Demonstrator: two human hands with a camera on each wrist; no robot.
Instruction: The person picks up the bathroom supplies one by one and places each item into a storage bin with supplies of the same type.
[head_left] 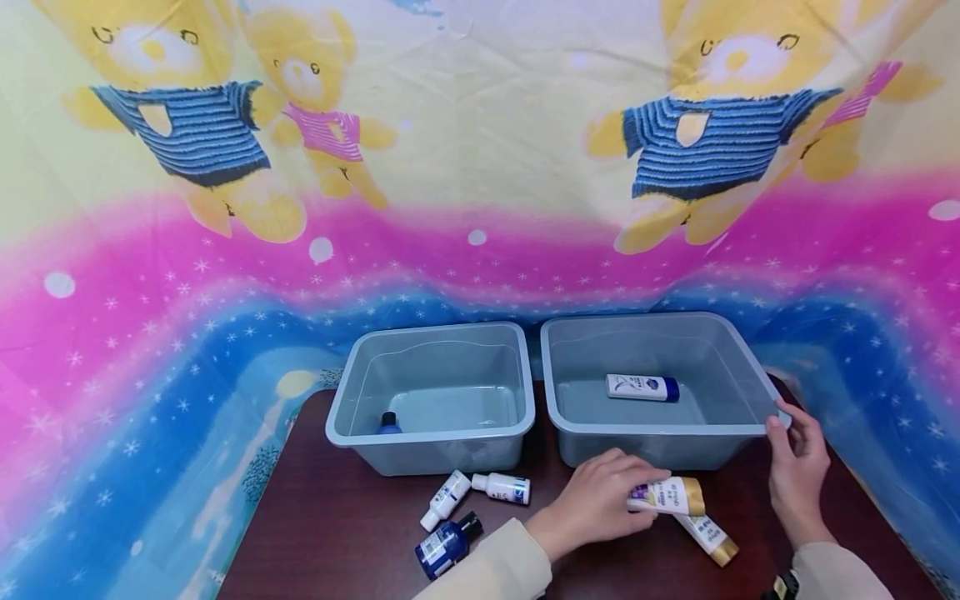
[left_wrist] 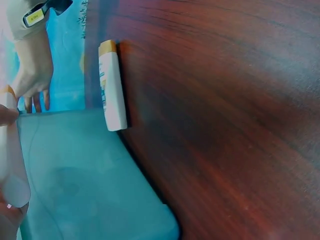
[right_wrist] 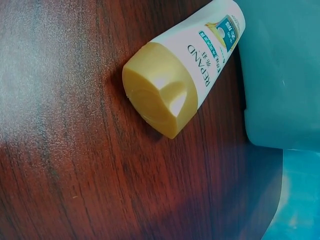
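My left hand (head_left: 600, 500) grips a white squeeze tube with a gold cap (head_left: 675, 497), just in front of the right grey bin (head_left: 660, 430). Part of that tube shows at the left edge of the left wrist view. Beneath it on the table lies a second white tube with a gold cap (head_left: 708, 540), printed REPAND in the right wrist view (right_wrist: 200, 62). My right hand (head_left: 801, 467) pinches the right bin's rim at its front right corner, thumb and fingers on either side. A white bottle with a dark blue cap (head_left: 641, 387) lies inside this bin.
The left grey bin (head_left: 442, 437) stands beside the right one, with a dark blue bottle (head_left: 388, 425) in its front left corner. Two small white bottles (head_left: 447, 497) (head_left: 502, 488) and a blue bottle with a black cap (head_left: 446, 546) lie before it. A patterned cloth (head_left: 480, 167) hangs behind the table.
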